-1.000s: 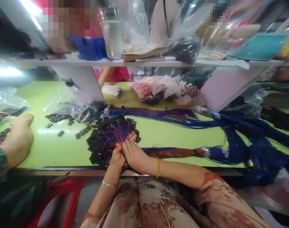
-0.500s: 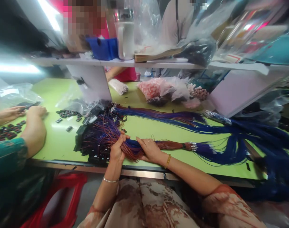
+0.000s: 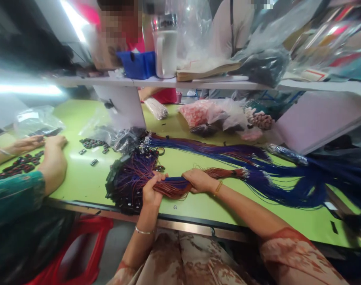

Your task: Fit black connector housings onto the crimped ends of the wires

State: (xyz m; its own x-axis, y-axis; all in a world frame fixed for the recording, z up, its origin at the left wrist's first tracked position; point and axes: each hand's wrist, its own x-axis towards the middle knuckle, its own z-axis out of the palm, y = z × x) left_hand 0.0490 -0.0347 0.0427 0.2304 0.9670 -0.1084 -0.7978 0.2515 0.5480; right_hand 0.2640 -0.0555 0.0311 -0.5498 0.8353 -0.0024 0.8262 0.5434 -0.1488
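Observation:
A thick bundle of blue, purple and brown wires (image 3: 177, 187) stretches between my hands over the green table (image 3: 198, 215). My left hand (image 3: 152, 191) is wrapped round it near its fanned-out left end, where many black connectors (image 3: 124, 198) lie in a heap. Farther right, my right hand (image 3: 200, 180) grips the same bundle, fingers closed over it. Past that hand the brown wires run to bright metal tips, which lie beside more blue wires (image 3: 290, 192). Behind my hands a second wire bundle (image 3: 210, 147) lies along the table.
At the left, a co-worker's hands (image 3: 54, 146) work near loose black parts (image 3: 23, 164) and a clear bag (image 3: 39, 120). A shelf (image 3: 204, 84) crosses above the table, carrying a blue bin (image 3: 139, 65) and a mug (image 3: 166, 51). Bags of pink parts (image 3: 198, 113) lie under it.
My right hand has slid right along the bundle, away from my left hand, and its fingers are closed more tightly. The whole view has shifted slightly.

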